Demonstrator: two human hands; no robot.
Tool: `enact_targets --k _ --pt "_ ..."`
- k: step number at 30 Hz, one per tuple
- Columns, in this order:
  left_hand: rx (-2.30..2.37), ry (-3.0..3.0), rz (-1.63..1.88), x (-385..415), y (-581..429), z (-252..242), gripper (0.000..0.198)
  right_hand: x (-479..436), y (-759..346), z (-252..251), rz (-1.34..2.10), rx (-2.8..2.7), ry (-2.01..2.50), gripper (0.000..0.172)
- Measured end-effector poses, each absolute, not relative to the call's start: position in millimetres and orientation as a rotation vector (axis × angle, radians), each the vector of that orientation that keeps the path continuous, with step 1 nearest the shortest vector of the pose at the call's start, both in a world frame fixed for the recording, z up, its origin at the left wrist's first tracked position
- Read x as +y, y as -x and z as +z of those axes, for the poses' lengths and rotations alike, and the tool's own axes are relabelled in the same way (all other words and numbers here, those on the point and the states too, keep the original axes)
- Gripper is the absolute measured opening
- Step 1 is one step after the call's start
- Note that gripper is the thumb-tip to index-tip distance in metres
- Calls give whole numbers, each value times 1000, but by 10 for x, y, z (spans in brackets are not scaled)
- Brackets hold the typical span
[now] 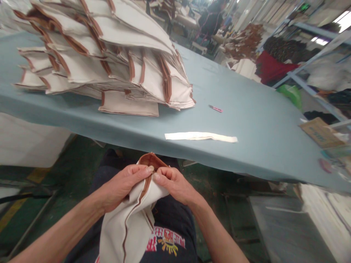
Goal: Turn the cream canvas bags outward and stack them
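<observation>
A white fabric piece with brown trim (128,223) hangs over my lap, its brown-lined top edge held up just in front of the table. My left hand (134,179) pinches the trimmed edge between thumb and fingers. Close beside it, my right hand (172,182) grips the same edge, the two thumbs nearly meeting at a brown seam. What lies under the fingertips is hidden. On the table ahead are a white fabric strip (200,136) and, farther back, small pink-handled thread snips (215,108).
A tall pile of white, brown-trimmed fabric pieces (115,65) covers the left of the blue-green table (246,120). Shelves with cloth (309,80) and a cardboard box (320,132) stand on the right. Another person (211,20) is at the back.
</observation>
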State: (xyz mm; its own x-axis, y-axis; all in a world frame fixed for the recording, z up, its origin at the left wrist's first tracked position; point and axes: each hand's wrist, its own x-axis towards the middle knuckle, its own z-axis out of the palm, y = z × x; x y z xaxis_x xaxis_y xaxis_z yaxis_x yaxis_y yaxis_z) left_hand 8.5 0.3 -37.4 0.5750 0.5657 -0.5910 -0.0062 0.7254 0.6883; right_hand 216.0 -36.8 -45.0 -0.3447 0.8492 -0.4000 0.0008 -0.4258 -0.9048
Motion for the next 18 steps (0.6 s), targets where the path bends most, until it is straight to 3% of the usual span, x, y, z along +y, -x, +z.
enact_targets --k 18 --pt "930 -652 383 -24 -89 -422 79 -391 -2129 -449 1841 -1134 1287 85"
